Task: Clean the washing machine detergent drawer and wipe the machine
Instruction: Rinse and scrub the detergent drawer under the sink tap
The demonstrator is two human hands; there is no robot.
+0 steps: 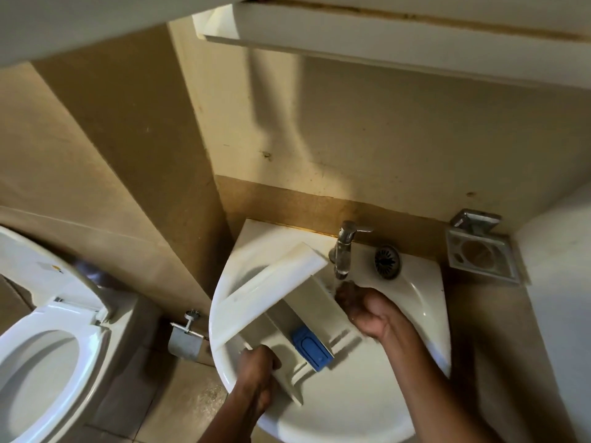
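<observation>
Over the sink (428, 314), detergent drawer (316, 302) under tap (343, 247), left hand (259, 369), right hand (367, 311) gripping

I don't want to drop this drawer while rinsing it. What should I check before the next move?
1. Drawer held over the sink: ok.
2. Left hand grips the drawer's near end: ok.
3. Right hand curls on the drawer's side wall under the tap: ok.
4. Water running from the tap: ok, a stream seems to fall by the right hand.
5. Blue insert seated in the drawer: ok.
6. Compartments free of residue: cannot tell.
</observation>
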